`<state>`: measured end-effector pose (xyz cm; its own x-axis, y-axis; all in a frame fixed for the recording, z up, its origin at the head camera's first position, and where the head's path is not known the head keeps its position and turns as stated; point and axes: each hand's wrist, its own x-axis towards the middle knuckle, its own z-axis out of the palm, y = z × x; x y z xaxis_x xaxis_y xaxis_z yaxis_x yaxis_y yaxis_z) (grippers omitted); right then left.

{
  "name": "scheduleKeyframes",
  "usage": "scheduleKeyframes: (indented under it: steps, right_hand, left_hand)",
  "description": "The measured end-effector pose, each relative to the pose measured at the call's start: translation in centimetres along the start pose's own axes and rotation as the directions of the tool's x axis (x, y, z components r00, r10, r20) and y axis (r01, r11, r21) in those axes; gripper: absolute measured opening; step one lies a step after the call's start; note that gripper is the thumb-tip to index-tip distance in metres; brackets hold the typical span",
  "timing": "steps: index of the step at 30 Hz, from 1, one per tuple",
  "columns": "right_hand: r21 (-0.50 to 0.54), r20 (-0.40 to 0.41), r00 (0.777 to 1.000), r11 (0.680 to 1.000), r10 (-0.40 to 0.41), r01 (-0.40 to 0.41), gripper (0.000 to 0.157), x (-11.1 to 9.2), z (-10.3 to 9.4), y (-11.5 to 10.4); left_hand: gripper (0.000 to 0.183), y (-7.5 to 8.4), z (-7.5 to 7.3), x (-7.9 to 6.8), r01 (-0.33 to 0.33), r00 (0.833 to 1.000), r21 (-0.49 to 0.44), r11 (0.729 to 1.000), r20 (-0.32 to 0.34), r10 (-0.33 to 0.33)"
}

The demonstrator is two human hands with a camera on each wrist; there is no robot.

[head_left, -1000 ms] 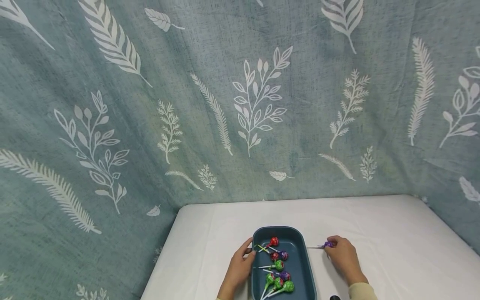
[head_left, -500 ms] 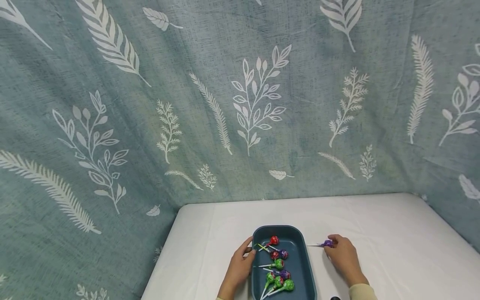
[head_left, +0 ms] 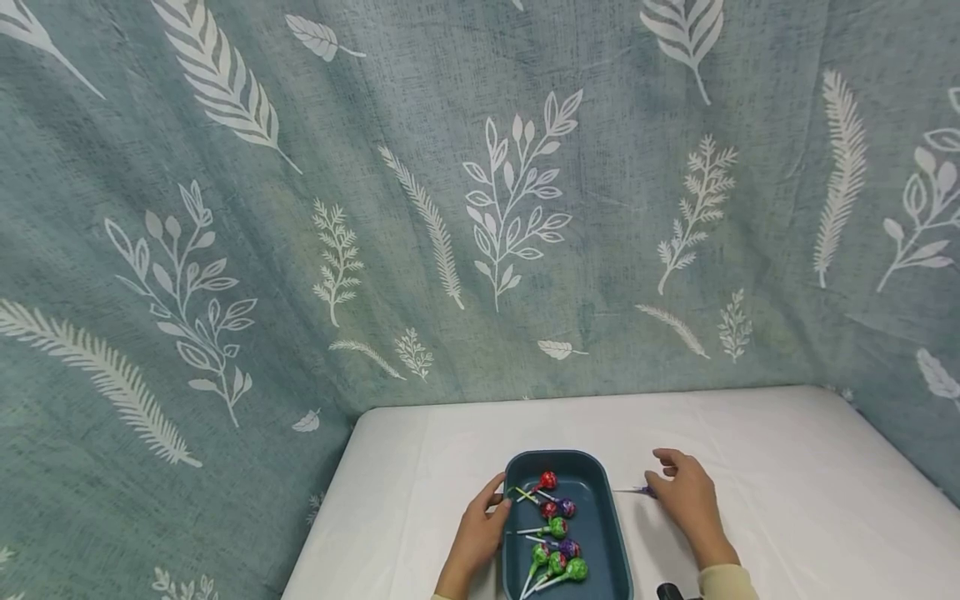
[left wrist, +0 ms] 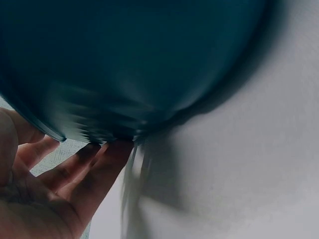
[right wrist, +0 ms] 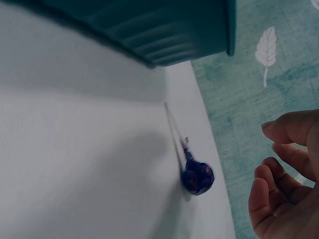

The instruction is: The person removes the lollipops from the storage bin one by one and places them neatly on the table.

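My left hand (head_left: 478, 527) holds the left wall of a dark teal tray (head_left: 618, 533), its thumb over the rim; in the left wrist view its fingers (left wrist: 102, 181) reach the tray's outer side from below. Several wrapped lollipops lie inside, among them a red lollipop (head_left: 548, 480), a green lollipop (head_left: 576, 570) and a purple lollipop (head_left: 570, 548). Right of the tray, another purple lollipop (right wrist: 198, 178) lies on the white cloth, stick toward the tray. Above it my right hand (head_left: 688, 498) holds nothing, thumb and fingertips apart; it partly hides that lollipop in the head view.
A white cloth (head_left: 420, 467) covers the table. Behind and beside it hangs a blue-green curtain (head_left: 615, 358) with white leaf prints. A small black object (head_left: 667, 591) shows at the bottom edge, by the right sleeve (head_left: 726, 582).
My right hand has let go of the purple lollipop and lifted slightly, its fingers spreading; the lollipop stays on the cloth. The left hand and the tray have not moved.
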<state>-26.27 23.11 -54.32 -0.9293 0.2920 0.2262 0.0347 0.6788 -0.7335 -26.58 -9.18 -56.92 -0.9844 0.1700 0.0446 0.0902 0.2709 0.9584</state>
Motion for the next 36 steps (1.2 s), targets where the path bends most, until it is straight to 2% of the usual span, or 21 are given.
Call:
scheduleKeyframes:
  steps: [18, 25, 36]
  right_hand:
    - [0.100, 0.037, 0.998, 0.994, -0.050, 0.047, 0.042, -0.3, -0.9, -4.9]
    - [0.122, 0.063, 0.994, 0.989, -0.093, 0.085, 0.039, -0.2, -0.4, -6.3]
    - [0.148, 0.088, 0.990, 0.984, -0.115, 0.101, 0.037, -0.4, 0.6, -8.1]
  left_hand:
    - [0.047, -0.1, 0.2, -0.1, -0.017, 1.000, 0.018, 1.000, -0.005, 0.017]
    - [0.046, 0.1, 0.1, -0.1, -0.022, 1.000, 0.019, 1.000, -0.011, 0.022]
    - [0.046, 0.2, 0.1, -0.3, -0.020, 1.000, 0.027, 0.999, -0.017, 0.021]
